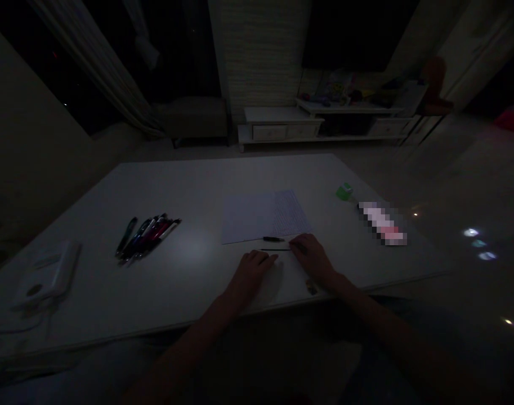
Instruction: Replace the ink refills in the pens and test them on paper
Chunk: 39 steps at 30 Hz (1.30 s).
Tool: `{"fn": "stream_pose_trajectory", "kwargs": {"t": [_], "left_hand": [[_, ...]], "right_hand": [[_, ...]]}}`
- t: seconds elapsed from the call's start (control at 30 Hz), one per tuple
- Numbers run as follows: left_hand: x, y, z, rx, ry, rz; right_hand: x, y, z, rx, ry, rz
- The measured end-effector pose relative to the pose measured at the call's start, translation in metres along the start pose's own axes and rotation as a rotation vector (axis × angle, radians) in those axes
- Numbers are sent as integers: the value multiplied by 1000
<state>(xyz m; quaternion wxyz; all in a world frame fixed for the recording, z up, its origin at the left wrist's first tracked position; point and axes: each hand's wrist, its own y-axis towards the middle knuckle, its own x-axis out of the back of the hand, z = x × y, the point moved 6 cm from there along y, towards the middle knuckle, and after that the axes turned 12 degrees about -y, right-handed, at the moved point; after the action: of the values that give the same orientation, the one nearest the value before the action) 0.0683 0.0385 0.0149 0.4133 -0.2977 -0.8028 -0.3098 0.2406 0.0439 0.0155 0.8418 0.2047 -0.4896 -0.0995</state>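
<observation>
- In a dim room, a white surface (pixel 189 180) is carrying the whole scene, both forearms crossing its near edge; working low over it is looking like the best guard against drops.
- Beyond the hands, a sheet of paper (pixel 249 216) is lying flat, its right part covered with what are appearing to be written lines; small parts are showing up well against such a pale ground.
- Off to the left, a cluster of pens (pixel 149 239) is lying bunched together, well apart from the handling and best left there.
- The left hand (pixel 252 273) is resting on the surface, fingers loosely bent, thumb extended, nothing visible in its grasp; it is standing well placed for steadying the near parts.
- The right hand (pixel 312 257) is lying with bent fingers at the thin rod's right end (the light is too poor to tell whether they are pinching it).
- A short black pen piece (pixel 273 239) is lying by the paper's near edge, where a stray knuckle could be sending it rolling.
- Slimmest of all, a thin dark rod (pixel 276 250) is stretching between the hands; careful handling is probably calling for a light, straight grip, without bending.
</observation>
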Motion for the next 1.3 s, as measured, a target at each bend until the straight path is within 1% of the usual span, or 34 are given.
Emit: {"fn": "stream_pose_trajectory", "kwargs": {"t": [0.1, 0.17, 0.23, 0.33, 0.4, 0.47, 0.6, 0.67, 0.73, 0.8, 0.83, 0.9, 1.0, 1.07, 1.17, 1.23, 1.3], "left_hand": [[1, 5, 1, 8, -35, -56], [7, 4, 4, 15, -55, -93], [16, 0, 10, 33, -59, -116], [38, -12, 23, 110, -30, -171], [53, -23, 32, 170, 0, -210], [63, -36, 40, 225, 23, -215], [71, -64, 51, 342, 47, -132], [75, -77, 56, 416, 72, -112], [81, -88, 62, 491, 102, -127], [84, -94, 67, 538, 116, -150], [84, -93, 67, 539, 111, -161], [79, -87, 64, 497, 80, -180], [63, -67, 48, 382, 36, -190], [50, -51, 34, 323, 45, -179], [33, -29, 15, 255, 86, -173], [23, -17, 7, 218, 93, -153], [16, -9, 4, 199, 90, -144]], "right_hand": [[2, 2, -2, -18, -4, -2], [5, 4, -7, -34, -9, -17], [9, 7, -14, -67, -20, -41], [14, 11, -29, -143, -48, -58], [15, 12, -35, -181, -60, -27], [15, 11, -35, -187, -85, 26], [12, 3, -27, -66, -168, 211], [14, -2, -27, -25, -202, 282], [17, -5, -32, -43, -238, 296], [18, -4, -35, -84, -251, 283], [17, -3, -34, -100, -234, 273], [10, 1, -24, -98, -157, 251], [-6, 7, -1, -25, -65, 230], [-17, 11, 12, 12, -66, 242], [-28, 15, 22, 7, -94, 292], [-30, 16, 25, 0, -126, 311], [-28, 16, 25, 10, -175, 310]]}}
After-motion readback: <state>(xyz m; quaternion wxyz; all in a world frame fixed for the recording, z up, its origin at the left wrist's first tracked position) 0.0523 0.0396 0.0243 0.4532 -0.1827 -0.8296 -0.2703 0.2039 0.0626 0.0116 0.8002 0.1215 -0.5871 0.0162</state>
